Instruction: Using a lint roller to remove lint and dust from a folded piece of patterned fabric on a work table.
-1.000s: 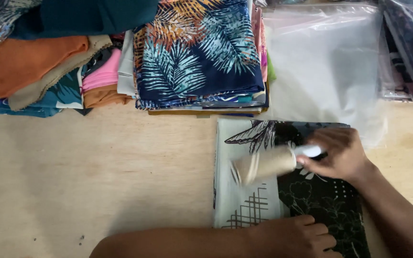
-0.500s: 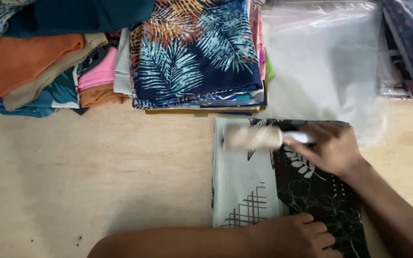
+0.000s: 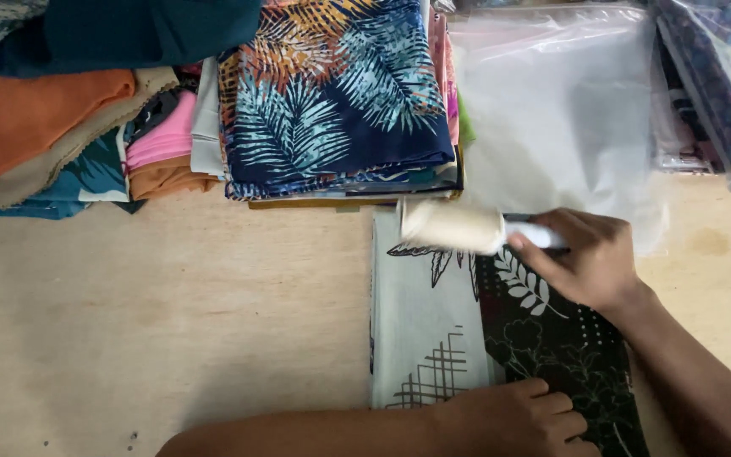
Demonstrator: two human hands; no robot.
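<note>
While our right hand (image 3: pixel 590 264) closed around the white handle of a lint roller (image 3: pixel 454 227), we kept the pale roll lying across the far end of a folded printed cloth (image 3: pixel 433 338), touching it just short of the far stacks. The cloth lay on the wooden bench (image 3: pixel 154 322), right of the middle and running toward the near edge, its left part pale grey with leaf and grid motifs, its right part black with white leaves and flower outlines. Our left hand (image 3: pixel 518 419) pressed flat on the near end of that cloth, fingers spread and gripping nothing, the forearm lying along the bench's near edge. The two hands stayed well apart, one at each end of the cloth. Along the far edge of the bench we saw a stack of folded fabrics topped by a navy palm-leaf print (image 3: pixel 332 101), just beyond the roller. To its left sat further folded pieces, among them an orange cloth (image 3: pixel 40 114), a pink one (image 3: pixel 162 140) and a dark teal one (image 3: pixel 129 30) at the far left corner. A clear plastic bag (image 3: pixel 560 110) lay to the right of the palm-leaf stack, its near edge reaching toward our right hand, and more bagged patterned fabrics (image 3: pixel 712 85) filled the far right corner.
</note>
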